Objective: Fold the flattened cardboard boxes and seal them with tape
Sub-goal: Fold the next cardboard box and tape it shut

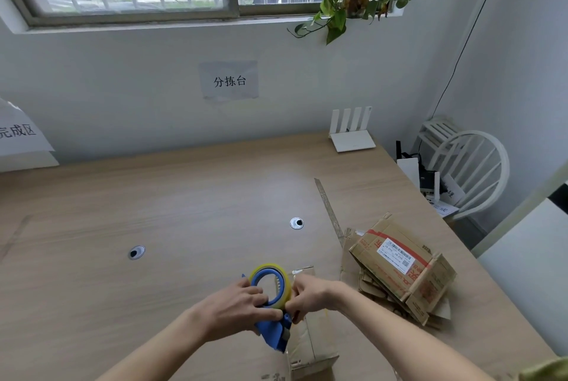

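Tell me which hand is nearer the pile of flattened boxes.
Right. The right hand is at the tape dispenser, just left of the pile; the left hand grips the dispenser's far side.

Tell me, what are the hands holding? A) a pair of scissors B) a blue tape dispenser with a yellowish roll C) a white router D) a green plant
B: the left hand grips the blue tape dispenser while the right hand pinches at its roll, just above a box.
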`<state>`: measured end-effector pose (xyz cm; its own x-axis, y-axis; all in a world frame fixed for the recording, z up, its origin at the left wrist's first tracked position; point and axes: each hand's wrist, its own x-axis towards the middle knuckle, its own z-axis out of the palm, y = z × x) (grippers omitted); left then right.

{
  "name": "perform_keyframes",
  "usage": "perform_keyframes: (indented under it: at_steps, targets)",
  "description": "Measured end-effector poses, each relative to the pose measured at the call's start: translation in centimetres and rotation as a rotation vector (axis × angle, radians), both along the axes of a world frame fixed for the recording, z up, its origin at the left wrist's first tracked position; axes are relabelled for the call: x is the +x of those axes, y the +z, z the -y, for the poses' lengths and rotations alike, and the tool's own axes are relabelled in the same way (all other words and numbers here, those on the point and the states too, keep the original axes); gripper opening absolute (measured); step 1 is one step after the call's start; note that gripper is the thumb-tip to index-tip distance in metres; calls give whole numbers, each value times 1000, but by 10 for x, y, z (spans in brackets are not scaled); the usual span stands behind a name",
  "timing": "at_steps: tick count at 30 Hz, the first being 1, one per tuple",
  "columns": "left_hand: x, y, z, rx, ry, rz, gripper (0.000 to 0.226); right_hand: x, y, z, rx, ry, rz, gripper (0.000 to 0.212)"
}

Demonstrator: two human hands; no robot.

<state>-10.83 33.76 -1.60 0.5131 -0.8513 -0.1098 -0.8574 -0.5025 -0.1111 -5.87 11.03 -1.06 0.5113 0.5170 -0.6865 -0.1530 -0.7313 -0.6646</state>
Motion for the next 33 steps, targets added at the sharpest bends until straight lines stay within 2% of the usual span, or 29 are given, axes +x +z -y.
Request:
perform_keyframes:
  at_steps: [8, 13, 16, 18, 21, 25, 27, 31, 33]
  targets:
    - [-7, -16, 10, 44, -41, -14, 47, -6, 5, 1, -83, 127, 21, 31]
    - [-1, -24, 10, 41, 12, -38, 53, -21, 2, 2, -108, 38, 315, 30]
    - [-2, -25, 4, 25, 39, -59, 54, -25, -4, 4, -77, 47, 396, 17]
    - [-6, -23, 4, 27, 18, -44, 49, -23, -1, 7, -40, 33, 297, 18]
    - [-9, -19, 12, 42, -43, 38, 41, -22, 5, 8, -12, -43, 133, 30]
    - [-12, -25, 19, 34, -66, 50, 44, -24, 5, -3, -123, 85, 261, 29]
    - [-15, -28, 17, 17, -64, 50, 44, -27, 2, -1, -103, 64, 279, 29]
    - [-18, -23, 9, -35, -34, 59, 43, -29, -6, 11, 63, -192, -9, 22]
    - [-20, -18, 9, -55, -35, 60, 44, -28, -8, 15, 84, -254, -104, 18]
